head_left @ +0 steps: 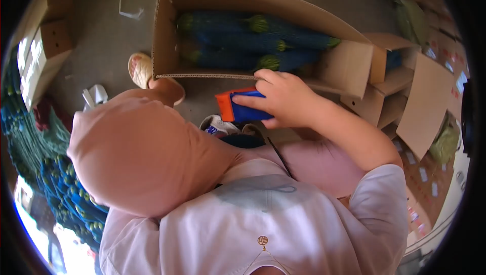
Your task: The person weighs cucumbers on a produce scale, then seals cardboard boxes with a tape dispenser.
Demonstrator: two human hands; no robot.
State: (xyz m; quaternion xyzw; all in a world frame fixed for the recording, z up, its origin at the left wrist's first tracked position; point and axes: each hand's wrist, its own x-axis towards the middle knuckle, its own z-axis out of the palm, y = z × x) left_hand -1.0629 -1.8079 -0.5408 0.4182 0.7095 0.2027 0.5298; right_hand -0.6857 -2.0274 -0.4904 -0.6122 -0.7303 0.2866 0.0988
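My right hand (286,98) is wrapped round a blue and orange-red block-shaped thing (248,105), whose exact kind I cannot tell. Its orange-red end points left, and the blue part runs back under my fingers. A knuckle of this hand overlaps the near rim of a long open cardboard box (202,76). Inside the box lie several long bundles of dark blue netting (220,34) with yellow-green knotted ends. My left hand is out of view; my bent knee in pink trousers fills that side.
Open cardboard boxes (395,85) stand at the right, flaps spread. More cartons (48,55) are stacked at the far left. Below them, blue-green netting with yellow-green ends (68,189) is heaped. A small white object (94,95) lies beside my knee.
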